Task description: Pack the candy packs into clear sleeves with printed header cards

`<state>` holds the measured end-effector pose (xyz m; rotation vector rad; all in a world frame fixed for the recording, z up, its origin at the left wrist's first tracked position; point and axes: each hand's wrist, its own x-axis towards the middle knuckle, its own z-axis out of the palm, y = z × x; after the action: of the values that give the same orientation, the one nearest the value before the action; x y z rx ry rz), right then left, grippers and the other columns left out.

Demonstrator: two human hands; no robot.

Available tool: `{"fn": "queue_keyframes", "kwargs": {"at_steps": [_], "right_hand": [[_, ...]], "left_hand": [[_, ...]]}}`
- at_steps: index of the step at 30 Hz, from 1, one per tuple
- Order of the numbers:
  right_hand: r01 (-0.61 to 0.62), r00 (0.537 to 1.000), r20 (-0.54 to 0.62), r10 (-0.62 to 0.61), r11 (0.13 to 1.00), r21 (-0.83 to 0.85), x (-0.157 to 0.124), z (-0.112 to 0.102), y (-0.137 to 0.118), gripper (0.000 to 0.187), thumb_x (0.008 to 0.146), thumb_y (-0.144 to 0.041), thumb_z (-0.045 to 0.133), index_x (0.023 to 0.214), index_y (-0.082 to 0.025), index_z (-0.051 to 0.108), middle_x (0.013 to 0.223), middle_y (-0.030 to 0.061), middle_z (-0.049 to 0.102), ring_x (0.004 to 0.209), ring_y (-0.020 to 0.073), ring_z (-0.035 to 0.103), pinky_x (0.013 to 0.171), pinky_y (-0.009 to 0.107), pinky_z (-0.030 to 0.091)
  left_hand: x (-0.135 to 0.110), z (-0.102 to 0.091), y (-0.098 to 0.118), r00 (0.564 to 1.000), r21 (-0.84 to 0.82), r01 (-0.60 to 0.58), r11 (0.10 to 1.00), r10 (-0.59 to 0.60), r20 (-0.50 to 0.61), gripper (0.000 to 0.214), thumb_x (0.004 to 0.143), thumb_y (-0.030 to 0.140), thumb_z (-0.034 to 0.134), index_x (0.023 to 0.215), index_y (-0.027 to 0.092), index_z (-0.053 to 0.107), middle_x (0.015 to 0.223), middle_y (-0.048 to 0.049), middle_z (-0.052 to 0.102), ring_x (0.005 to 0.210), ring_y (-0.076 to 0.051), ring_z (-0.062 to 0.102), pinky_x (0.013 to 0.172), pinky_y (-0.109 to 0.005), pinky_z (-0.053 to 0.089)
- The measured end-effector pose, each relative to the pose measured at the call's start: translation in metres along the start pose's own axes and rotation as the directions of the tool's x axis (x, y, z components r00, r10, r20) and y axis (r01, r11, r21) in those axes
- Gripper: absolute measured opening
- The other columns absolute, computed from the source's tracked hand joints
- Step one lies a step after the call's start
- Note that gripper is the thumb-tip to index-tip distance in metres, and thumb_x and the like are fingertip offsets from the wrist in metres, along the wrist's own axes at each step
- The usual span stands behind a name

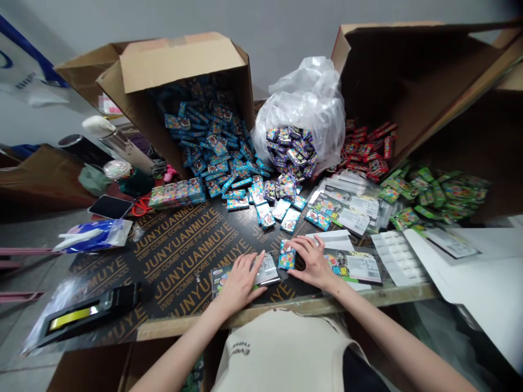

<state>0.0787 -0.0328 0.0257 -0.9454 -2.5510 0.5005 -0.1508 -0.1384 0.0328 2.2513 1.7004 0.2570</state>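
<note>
Small blue box [287, 254] stands out on the near-middle of the bench [180, 283], outside any packet. Right hand [314, 258] has it: fingers and thumb curl part-way in, bent around its far and near ends, looks like a light pinch. Left hand [242, 280], just left, lies palm down, fingers loosely spread over a dark printed packet [267, 268], pressing rather than gripping. Can't tell if anything is inside that packet.

Another printed packet [363, 264] lies just right of the right hand, a stack of similar packets [351, 207] farther off to the right. Contents of these unclear, so no finished count.

Beyond the hands, a loose cluster of blue boxes [265, 215] sits out, some white side up. Far left, a carton [171, 62] on its side spills many more. Far middle, purple boxes [292, 152] in a clear plastic bag [306, 103]; far right, red boxes [368, 152], then green boxes [437, 190] nearer. Plenty of loose stock in all four colours, so handling looks far from over. Tape dispenser [90, 316] near left, scissors [141, 207] farther left, both untouched.
</note>
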Motion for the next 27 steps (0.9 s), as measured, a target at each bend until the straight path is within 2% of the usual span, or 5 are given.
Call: {"fn": "queue_keyframes", "kwargs": {"at_steps": [6, 10, 15, 19, 27], "right_hand": [[-0.003, 1.000, 0.024, 0.003, 1.000, -0.004, -0.001, 0.001, 0.001, 0.065, 0.068, -0.039, 0.062, 0.128, -0.025, 0.039, 0.116, 0.0089, 0.051, 0.113, 0.0284, 0.040, 0.099, 0.051, 0.011], [-0.004, 1.000, 0.018, 0.004, 1.000, 0.008, 0.000, 0.001, -0.005, 0.066, 0.067, -0.037, 0.063, 0.128, -0.026, 0.039, 0.114, 0.0095, 0.051, 0.114, 0.0293, 0.039, 0.099, 0.052, 0.010], [-0.010, 1.000, 0.019, 0.009, 1.000, 0.012, -0.003, 0.005, -0.009, 0.068, 0.067, -0.037, 0.061, 0.129, -0.021, 0.038, 0.113, 0.0115, 0.051, 0.112, 0.0296, 0.041, 0.100, 0.053, 0.010], [0.038, 0.999, 0.031, -0.039, 0.998, 0.047, -0.007, 0.009, -0.011, 0.068, 0.067, -0.036, 0.060, 0.129, -0.019, 0.038, 0.115, 0.0128, 0.051, 0.112, 0.0289, 0.041, 0.101, 0.053, 0.010], [0.065, 0.995, 0.066, -0.074, 0.990, 0.124, -0.001, 0.009, -0.007, 0.064, 0.065, -0.033, 0.058, 0.125, -0.018, 0.039, 0.116, 0.0114, 0.050, 0.113, 0.0263, 0.041, 0.103, 0.052, 0.009]], "left_hand": [[0.018, -0.016, 0.007, 0.999, 0.060, -0.040, 0.997, 0.039, 0.026, 0.074, 0.066, 0.029, 0.062, 0.132, 0.025, 0.030, 0.131, -0.0126, 0.035, 0.119, -0.031, 0.032, 0.100, -0.049, 0.022], [0.039, -0.021, 0.018, 0.993, 0.122, -0.052, 0.991, 0.038, 0.112, 0.078, 0.055, 0.032, 0.068, 0.126, 0.022, 0.038, 0.118, -0.0146, 0.045, 0.105, -0.034, 0.041, 0.090, -0.049, 0.031], [0.049, -0.024, 0.024, 0.987, 0.150, -0.029, 0.988, 0.005, 0.160, 0.059, 0.051, 0.024, 0.065, 0.107, 0.018, 0.048, 0.102, -0.0117, 0.049, 0.095, -0.031, 0.044, 0.081, -0.044, 0.038], [0.045, -0.025, 0.022, 0.993, 0.041, -0.024, 0.999, 0.019, 0.116, 0.067, 0.053, 0.017, 0.059, 0.118, 0.019, 0.040, 0.110, -0.0106, 0.046, 0.101, -0.028, 0.043, 0.087, -0.042, 0.037], [0.038, -0.011, 0.009, 0.999, -0.213, -0.052, 0.976, 0.054, 0.000, 0.098, 0.057, 0.015, 0.056, 0.139, 0.020, 0.003, 0.129, -0.0115, 0.037, 0.118, -0.027, 0.036, 0.103, -0.047, 0.024]]}}
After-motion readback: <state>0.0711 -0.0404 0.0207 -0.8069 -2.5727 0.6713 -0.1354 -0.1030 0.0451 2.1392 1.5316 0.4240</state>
